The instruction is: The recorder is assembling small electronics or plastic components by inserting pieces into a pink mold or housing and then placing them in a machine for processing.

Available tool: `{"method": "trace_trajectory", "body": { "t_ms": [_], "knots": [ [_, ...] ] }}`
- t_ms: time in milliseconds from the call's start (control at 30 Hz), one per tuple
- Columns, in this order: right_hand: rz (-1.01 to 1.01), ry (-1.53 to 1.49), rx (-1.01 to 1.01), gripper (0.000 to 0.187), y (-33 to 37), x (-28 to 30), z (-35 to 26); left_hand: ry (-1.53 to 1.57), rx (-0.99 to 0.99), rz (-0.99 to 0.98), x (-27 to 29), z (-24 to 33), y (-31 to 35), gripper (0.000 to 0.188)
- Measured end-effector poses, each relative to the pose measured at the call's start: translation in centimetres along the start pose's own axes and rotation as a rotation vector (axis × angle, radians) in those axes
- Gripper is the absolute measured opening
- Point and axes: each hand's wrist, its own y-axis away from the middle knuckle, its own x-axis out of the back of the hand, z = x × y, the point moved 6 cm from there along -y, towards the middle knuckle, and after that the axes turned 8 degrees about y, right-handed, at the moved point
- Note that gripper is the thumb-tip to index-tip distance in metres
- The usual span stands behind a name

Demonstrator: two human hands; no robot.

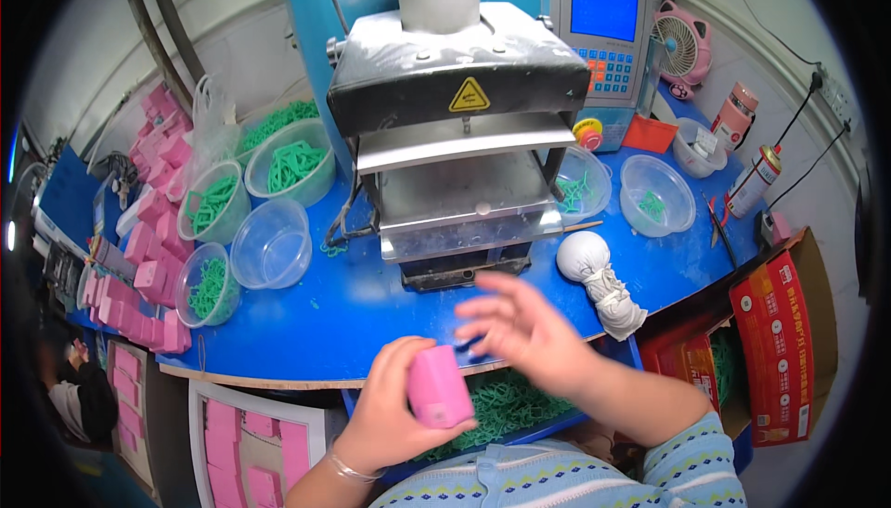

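My left hand (385,411) grips a small pink box (438,385) just below the front edge of the blue table (371,308). My right hand (520,327) hovers beside it, blurred, fingers spread and holding nothing, over the table's front edge. Under both hands a blue tray (520,415) holds a heap of green plastic pieces. Straight ahead stands a press machine (459,128) with a black top, a yellow warning triangle and a clear plate at its mouth.
Several clear bowls (274,244) stand left of the press, some with green pieces, and two more (657,194) on the right. Pink boxes (148,239) are stacked at far left. A white cloth bundle (599,276), a control panel (603,21), a small pink fan (682,44) and a red carton (789,341) are on the right.
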Motion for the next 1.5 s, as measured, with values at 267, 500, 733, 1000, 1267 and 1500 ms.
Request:
{"method": "trace_trajectory", "body": {
  "t_ms": [267,500,733,1000,1267,1500],
  "knots": [
    [-0.003,-0.210,-0.176,0.047,-3.0,3.1,-4.8,1.356,0.396,0.368,2.6,-4.0,2.5,0.071],
    [-0.478,-0.744,-0.187,0.058,4.9,-0.1,-1.2,0.510,-0.027,0.832,7.0,-0.8,4.1,0.095],
    [-0.578,-0.318,-0.473,0.064,7.7,-1.9,1.2,-0.248,-0.281,0.156,2.2,4.7,-0.7,0.096],
    [-0.404,-0.099,-0.499,0.061,7.6,1.1,2.7,-0.441,0.140,0.219,4.7,-1.9,0.6,0.086],
    [-0.353,-0.171,-0.509,0.061,7.0,1.3,4.4,-0.400,-0.073,0.036,3.1,-1.7,-1.1,0.083],
    [-0.239,-0.103,-0.485,0.060,7.5,2.6,3.5,-0.469,-0.003,0.031,3.2,-2.6,-3.1,0.073]
  ]
}}
